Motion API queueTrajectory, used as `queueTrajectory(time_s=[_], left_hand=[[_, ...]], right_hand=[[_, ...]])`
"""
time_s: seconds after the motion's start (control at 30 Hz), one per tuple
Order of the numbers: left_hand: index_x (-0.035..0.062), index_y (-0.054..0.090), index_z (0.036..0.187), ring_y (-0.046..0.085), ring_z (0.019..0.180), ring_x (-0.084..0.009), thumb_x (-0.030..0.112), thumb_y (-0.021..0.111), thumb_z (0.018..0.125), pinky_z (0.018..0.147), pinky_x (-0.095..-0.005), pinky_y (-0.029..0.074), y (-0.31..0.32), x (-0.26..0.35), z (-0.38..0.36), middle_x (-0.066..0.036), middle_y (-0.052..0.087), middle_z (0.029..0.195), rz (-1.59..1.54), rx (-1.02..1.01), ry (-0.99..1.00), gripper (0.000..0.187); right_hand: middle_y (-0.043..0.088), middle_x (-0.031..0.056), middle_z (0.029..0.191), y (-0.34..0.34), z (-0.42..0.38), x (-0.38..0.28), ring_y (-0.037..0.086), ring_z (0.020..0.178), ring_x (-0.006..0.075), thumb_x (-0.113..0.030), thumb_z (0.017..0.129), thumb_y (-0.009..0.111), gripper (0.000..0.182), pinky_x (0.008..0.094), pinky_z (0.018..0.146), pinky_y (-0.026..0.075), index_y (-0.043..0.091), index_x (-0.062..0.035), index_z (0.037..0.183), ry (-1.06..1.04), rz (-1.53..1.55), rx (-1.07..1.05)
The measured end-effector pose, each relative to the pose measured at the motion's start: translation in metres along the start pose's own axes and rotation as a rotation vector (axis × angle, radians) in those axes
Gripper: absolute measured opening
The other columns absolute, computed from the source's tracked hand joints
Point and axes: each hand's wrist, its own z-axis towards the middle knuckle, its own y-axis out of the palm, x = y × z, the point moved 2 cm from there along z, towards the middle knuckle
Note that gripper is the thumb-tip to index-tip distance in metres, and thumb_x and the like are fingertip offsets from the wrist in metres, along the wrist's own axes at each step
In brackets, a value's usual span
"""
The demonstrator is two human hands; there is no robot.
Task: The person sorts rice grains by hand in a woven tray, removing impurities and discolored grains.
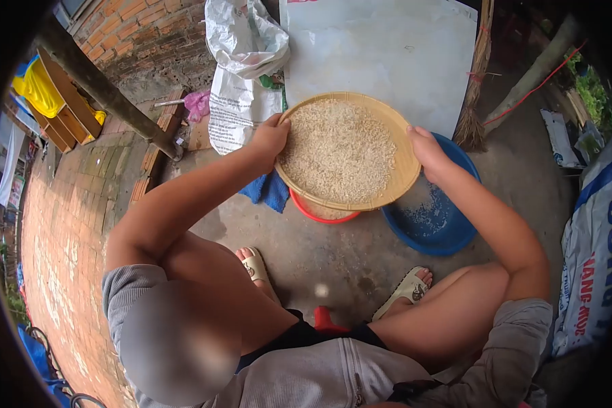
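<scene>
Between my two hands I hold a round woven winnowing basket (409,160) with a wide layer of pale rice grains (340,146) in it. My left hand (272,139) is closed on the left rim, and my right hand (427,153) grips the right rim; the fingers under the rim are hidden. The basket is raised in front of me. Below it, partly covered, are a red basin (326,219) with grains inside and a large blue basin (449,238) with some grains scattered over its bottom.
A blue cloth (268,192) lies left of the red basin. Behind stand a white sack (234,112), a pale board (381,54) and a straw broom (472,115). A big printed sack (588,272) is at the right. A wooden post (109,88) leans at the left.
</scene>
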Motion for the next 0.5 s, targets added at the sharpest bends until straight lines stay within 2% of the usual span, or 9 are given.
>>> queueTrajectory(time_s=[0.03, 0.07, 0.13, 0.2, 0.27, 0.33, 0.4, 0.47, 0.5], left_hand=[[0.0054, 0.045, 0.129, 0.056, 0.102, -0.0234, 0.02, 0.044, 0.096, 0.086, -0.0345, 0.045, 0.013, -0.007, 0.002, -0.014, 0.059, 0.111, 0.042, 0.082, 0.046, 0.037], [0.0055, 0.045, 0.13, 0.053, 0.106, -0.0245, 0.021, 0.044, 0.096, 0.09, -0.0352, 0.042, 0.026, -0.006, -0.002, -0.014, 0.059, 0.111, 0.105, 0.079, 0.05, 0.038], [0.0059, 0.045, 0.13, 0.056, 0.102, -0.0232, 0.021, 0.043, 0.096, 0.086, -0.0348, 0.046, 0.022, 0.008, -0.005, -0.014, 0.059, 0.111, 0.214, 0.075, 0.114, 0.037], [0.0066, 0.046, 0.128, 0.06, 0.094, -0.0213, 0.021, 0.042, 0.097, 0.08, -0.0342, 0.051, -0.01, 0.015, 0.009, -0.013, 0.06, 0.107, 0.035, -0.072, -0.027, 0.035], [0.0089, 0.046, 0.128, 0.061, 0.086, -0.0156, 0.023, 0.043, 0.097, 0.073, -0.0328, 0.055, -0.03, 0.016, 0.01, -0.008, 0.061, 0.101, -0.01, -0.183, -0.055, 0.034], [0.0079, 0.048, 0.126, 0.06, 0.085, -0.0146, 0.022, 0.044, 0.097, 0.072, -0.0314, 0.053, -0.014, 0.008, 0.001, -0.008, 0.061, 0.102, 0.018, -0.03, -0.014, 0.033], [0.0053, 0.048, 0.126, 0.056, 0.089, -0.0151, 0.02, 0.046, 0.096, 0.079, -0.0302, 0.047, 0.01, -0.007, 0.004, -0.007, 0.06, 0.105, 0.141, 0.111, 0.102, 0.034], [0.0049, 0.047, 0.126, 0.056, 0.091, -0.0157, 0.019, 0.045, 0.095, 0.084, -0.03, 0.044, 0.02, -0.009, 0.007, -0.008, 0.06, 0.104, 0.214, 0.109, 0.138, 0.034], [0.0055, 0.047, 0.127, 0.057, 0.09, -0.0156, 0.019, 0.045, 0.095, 0.082, -0.0302, 0.046, 0.011, -0.008, 0.015, -0.008, 0.06, 0.103, 0.21, 0.075, 0.159, 0.035]], right_hand=[[0.059, 0.0161, 0.109, -0.01, 0.0, -0.006, 0.059, 0.101, 0.0237, -0.027, 0.1, 0.03, 0.04, 0.0354, 0.087, 0.046, 0.048, 0.0034, 0.119, 0.045, 0.141, -0.102], [0.061, 0.0152, 0.103, -0.016, 0.0, -0.007, 0.062, 0.096, 0.0245, -0.027, 0.1, 0.029, 0.04, 0.0353, 0.083, 0.05, 0.049, 0.0031, 0.116, 0.107, 0.18, -0.146], [0.059, 0.0158, 0.106, -0.01, 0.002, 0.001, 0.059, 0.099, 0.023, -0.027, 0.1, 0.03, 0.039, 0.0355, 0.085, 0.047, 0.049, 0.0038, 0.115, 0.087, 0.171, -0.059], [0.056, 0.0169, 0.107, 0.012, -0.014, -0.008, 0.054, 0.101, 0.0219, -0.027, 0.099, 0.032, 0.038, 0.0362, 0.087, 0.043, 0.047, 0.004, 0.113, -0.093, -0.12, 0.081], [0.055, 0.013, 0.111, 0.032, -0.036, -0.029, 0.05, 0.105, 0.0189, -0.027, 0.098, 0.038, 0.034, 0.0335, 0.09, 0.039, 0.047, 0.0011, 0.115, 0.0, -0.042, -0.038], [0.057, 0.0116, 0.105, 0.014, -0.008, -0.012, 0.054, 0.099, 0.0182, -0.027, 0.098, 0.039, 0.033, 0.0327, 0.087, 0.041, 0.048, 0.0009, 0.113, -0.049, -0.03, 0.004], [0.059, 0.0113, 0.103, -0.008, -0.002, -0.016, 0.057, 0.093, 0.0174, -0.024, 0.098, 0.039, 0.031, 0.0325, 0.082, 0.046, 0.049, 0.0006, 0.114, 0.075, 0.092, -0.152], [0.059, 0.0125, 0.106, -0.013, 0.006, -0.005, 0.056, 0.096, 0.0181, -0.022, 0.098, 0.038, 0.031, 0.0328, 0.084, 0.044, 0.049, 0.0012, 0.115, 0.152, 0.121, -0.152], [0.058, 0.0132, 0.108, -0.006, 0.004, -0.004, 0.055, 0.099, 0.0189, -0.021, 0.098, 0.038, 0.03, 0.033, 0.086, 0.043, 0.048, 0.0018, 0.116, 0.063, 0.017, -0.056]])
